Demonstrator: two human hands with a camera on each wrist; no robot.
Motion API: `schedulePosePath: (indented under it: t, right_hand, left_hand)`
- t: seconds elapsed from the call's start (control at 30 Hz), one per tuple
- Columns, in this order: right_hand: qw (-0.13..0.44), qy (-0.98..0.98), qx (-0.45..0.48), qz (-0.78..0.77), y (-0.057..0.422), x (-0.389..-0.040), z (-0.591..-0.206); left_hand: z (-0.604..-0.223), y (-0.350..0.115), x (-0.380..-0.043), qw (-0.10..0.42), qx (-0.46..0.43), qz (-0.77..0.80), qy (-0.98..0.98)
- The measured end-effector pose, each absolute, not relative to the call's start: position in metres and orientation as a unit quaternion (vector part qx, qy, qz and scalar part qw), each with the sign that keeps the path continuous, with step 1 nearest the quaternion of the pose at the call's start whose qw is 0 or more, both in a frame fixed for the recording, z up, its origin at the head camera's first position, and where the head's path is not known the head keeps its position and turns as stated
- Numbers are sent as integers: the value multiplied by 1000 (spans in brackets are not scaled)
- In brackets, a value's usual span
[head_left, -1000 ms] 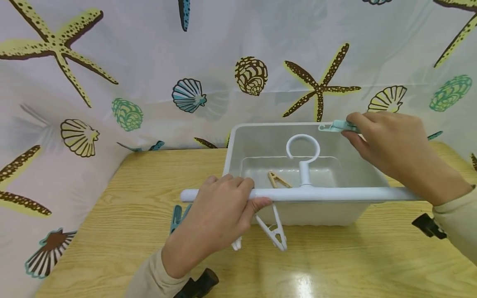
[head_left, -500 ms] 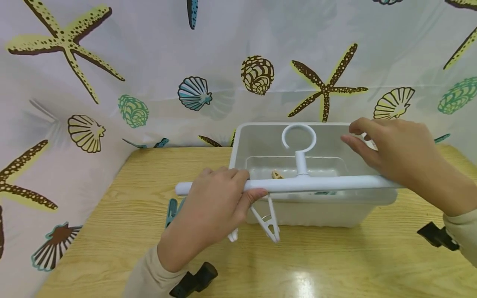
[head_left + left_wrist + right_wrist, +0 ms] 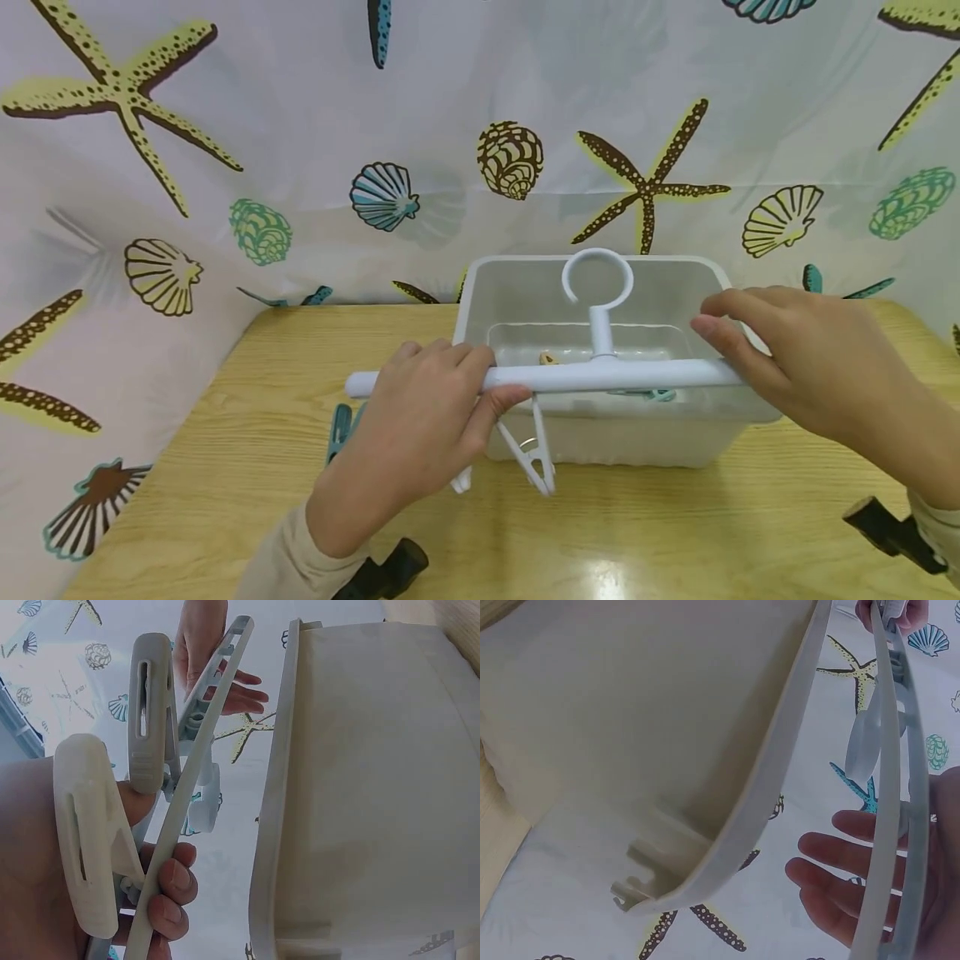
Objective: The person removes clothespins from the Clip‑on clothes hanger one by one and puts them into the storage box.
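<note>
In the head view my left hand (image 3: 405, 442) grips a white hanger (image 3: 637, 375) by the left part of its bar, thumb beneath. A white clothespin (image 3: 534, 458) hangs from the bar beside the thumb. A second white clothespin (image 3: 86, 832) and a greyish one (image 3: 150, 712) show near that hand in the left wrist view. Left of the hand is a teal clothespin (image 3: 341, 429), partly hidden. My right hand (image 3: 817, 367) is at the bar's right end, fingers loose and holding nothing. The hanger's hook (image 3: 598, 279) points up over the bin.
A pale plastic bin (image 3: 630, 433) stands on the wooden table (image 3: 285, 358) behind the hanger. A tan clothespin (image 3: 549, 358) and a teal clothespin (image 3: 660, 395) lie inside it. A seashell-patterned cloth (image 3: 435, 92) hangs behind the table and along its left side.
My right hand let go of the light teal clothespin it held over the bin, then came down toward the bar's right end. The hanger shifted slightly left and up, still in my left hand.
</note>
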State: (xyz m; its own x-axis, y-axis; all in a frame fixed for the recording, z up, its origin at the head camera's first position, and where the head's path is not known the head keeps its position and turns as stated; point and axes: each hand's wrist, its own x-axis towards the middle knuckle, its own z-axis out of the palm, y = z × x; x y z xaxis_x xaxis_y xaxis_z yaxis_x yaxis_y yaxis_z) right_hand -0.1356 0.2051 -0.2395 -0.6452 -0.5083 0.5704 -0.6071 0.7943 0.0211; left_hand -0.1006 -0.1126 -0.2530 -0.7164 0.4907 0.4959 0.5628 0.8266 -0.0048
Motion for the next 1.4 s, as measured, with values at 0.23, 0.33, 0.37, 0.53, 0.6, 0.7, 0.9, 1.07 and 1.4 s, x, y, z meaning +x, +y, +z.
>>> schedulePosePath:
  t: [0.23,0.33,0.37,0.53,0.6,0.7,0.9,1.07,1.4]
  right_hand:
    - [325,-888,312,87,210,-128,-250]
    - [331,-889,303,89,212,-123,-256]
    - [335,-888,301,86,213,-122,-258]
    - [377,-879,286,59,215,-118,-267]
    - [399,-872,279,47,215,-118,-271]
    - [428,-859,276,39,214,-119,-277]
    - [448,-836,315,34,212,-123,-281]
    - [465,-817,339,29,211,-123,-278]
    - [512,-794,327,22,216,-120,-269]
  left_hand:
    - [-253,-115,-100,265,-287,-62,-918]
    - [-253,-115,-99,274,-291,-58,-915]
    - [-253,-115,-99,275,-293,-57,-914]
    - [-251,-113,-101,266,-305,-67,-912]
    - [-251,-112,-103,259,-311,-68,-912]
    - [-252,-111,-103,249,-315,-64,-914]
    - [-254,-114,-102,246,-301,-63,-919]
    - [-254,-117,-98,247,-300,-70,-919]
    - [-251,-113,-97,265,-330,-100,-900]
